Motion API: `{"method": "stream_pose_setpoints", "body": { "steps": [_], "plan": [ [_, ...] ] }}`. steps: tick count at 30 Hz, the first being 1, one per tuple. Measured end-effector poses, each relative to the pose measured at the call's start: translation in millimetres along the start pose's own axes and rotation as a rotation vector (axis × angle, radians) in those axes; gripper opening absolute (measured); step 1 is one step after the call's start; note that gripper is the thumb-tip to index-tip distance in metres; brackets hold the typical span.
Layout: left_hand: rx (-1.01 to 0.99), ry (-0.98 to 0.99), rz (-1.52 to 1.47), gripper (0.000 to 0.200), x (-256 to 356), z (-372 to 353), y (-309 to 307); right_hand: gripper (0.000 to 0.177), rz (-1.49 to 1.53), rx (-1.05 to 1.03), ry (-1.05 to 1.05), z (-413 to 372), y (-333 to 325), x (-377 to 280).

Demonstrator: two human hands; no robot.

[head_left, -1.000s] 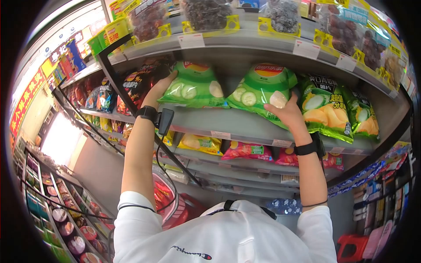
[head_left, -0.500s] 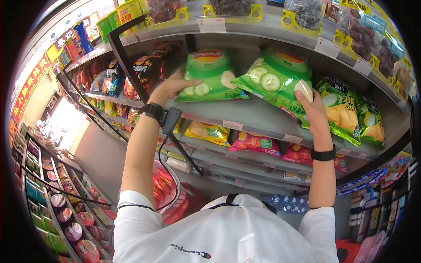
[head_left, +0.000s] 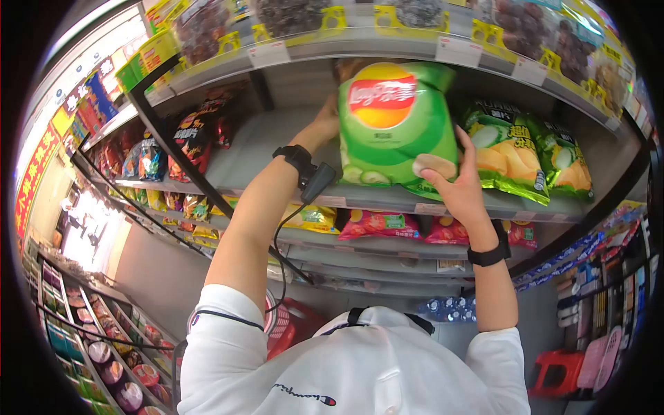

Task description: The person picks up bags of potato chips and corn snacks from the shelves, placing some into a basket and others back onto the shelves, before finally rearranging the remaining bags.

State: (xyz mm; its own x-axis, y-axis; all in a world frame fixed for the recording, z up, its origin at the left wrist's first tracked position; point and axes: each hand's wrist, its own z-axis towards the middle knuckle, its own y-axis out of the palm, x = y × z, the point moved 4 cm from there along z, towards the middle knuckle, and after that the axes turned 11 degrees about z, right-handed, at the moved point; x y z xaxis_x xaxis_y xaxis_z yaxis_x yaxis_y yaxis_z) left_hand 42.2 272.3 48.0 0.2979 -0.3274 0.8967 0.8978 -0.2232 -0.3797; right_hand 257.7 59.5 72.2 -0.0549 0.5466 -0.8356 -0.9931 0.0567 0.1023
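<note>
A large green chip bag (head_left: 394, 135) with a red and yellow logo stands upright on the shelf (head_left: 252, 162), its front facing me. My right hand (head_left: 456, 183) grips the bag's lower right side, thumb on the front and fingers along the edge. At the bag's left side is my left hand (head_left: 325, 124), its fingers hidden behind the bag. Whether a second green bag stands behind the front one cannot be seen. Green and black chip bags (head_left: 508, 155) lie just right of my right hand.
Dark chip bags (head_left: 190, 142) stand left, beyond a black shelf post (head_left: 169, 128). Pink bags (head_left: 379, 225) and a yellow bag (head_left: 311, 218) lie one shelf lower. Dried fruit packs (head_left: 290, 17) fill the shelf above. A red stool (head_left: 559, 371) stands lower right.
The two green bags seen side by side now show as one upright front. My left hand has moved right, and my right hand has shifted left with its bag.
</note>
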Motion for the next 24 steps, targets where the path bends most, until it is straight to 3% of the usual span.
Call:
{"method": "stream_pose_setpoints", "body": {
  "steps": [1, 3, 4, 5, 7, 10, 11, 13, 15, 17, 19, 21, 23, 24],
  "plan": [
    [-0.015, 0.004, -0.001, 0.063, 0, 5, 9, 0.075, -0.075, -0.014, -0.009, 1, -3, 4],
    [-0.353, 0.032, -0.208, 0.054, 1, 11, 36, 0.073, -0.127, 0.022, -0.046, -1, -11, 13],
    [-0.375, 0.1, 0.003, 0.048, 16, 2, 43, 0.07, -0.251, 0.06, -0.073, -3, -16, 16],
    [-0.383, 0.103, 0.005, 0.048, 20, 0, 49, 0.067, -0.376, 0.098, -0.099, -5, -21, 18],
    [-0.222, -0.037, -0.056, 0.03, 23, 0, 52, 0.064, -0.41, 0.097, -0.107, -13, -21, 20],
    [-0.267, -0.127, 0.039, 0.029, 47, -31, 49, 0.062, -0.62, 0.13, -0.14, -24, -15, 22],
    [-0.273, -0.131, 0.041, 0.029, 34, -24, 40, 0.062, -0.619, 0.134, -0.134, -24, -14, 20],
    [-0.241, -0.298, -0.007, 0.048, 13, -13, 27, 0.059, -0.671, 0.069, -0.099, -22, -8, 14],
    [-0.167, -0.311, -0.081, 0.044, 15, -26, 28, 0.056, -0.735, 0.075, -0.099, -20, -5, 15],
    [0.074, -0.311, -0.423, 0.04, 11, -36, 23, 0.054, -0.868, 0.085, -0.222, -19, -1, 15],
    [0.135, -0.335, -0.409, 0.039, 3, -45, 20, 0.05, -0.925, 0.11, -0.239, -20, 1, 15],
    [0.336, -0.325, -0.462, 0.047, -4, -44, 4, 0.051, -0.94, 0.06, -0.144, -20, 1, 10],
    [0.127, -0.22, -0.743, 0.056, 25, -52, 12, 0.048, -0.957, 0.057, -0.103, -23, -2, 6],
    [-0.034, -0.194, -0.718, 0.059, 57, -70, 20, 0.045, -0.959, 0.047, -0.07, -23, -4, 5]
  ]
}}
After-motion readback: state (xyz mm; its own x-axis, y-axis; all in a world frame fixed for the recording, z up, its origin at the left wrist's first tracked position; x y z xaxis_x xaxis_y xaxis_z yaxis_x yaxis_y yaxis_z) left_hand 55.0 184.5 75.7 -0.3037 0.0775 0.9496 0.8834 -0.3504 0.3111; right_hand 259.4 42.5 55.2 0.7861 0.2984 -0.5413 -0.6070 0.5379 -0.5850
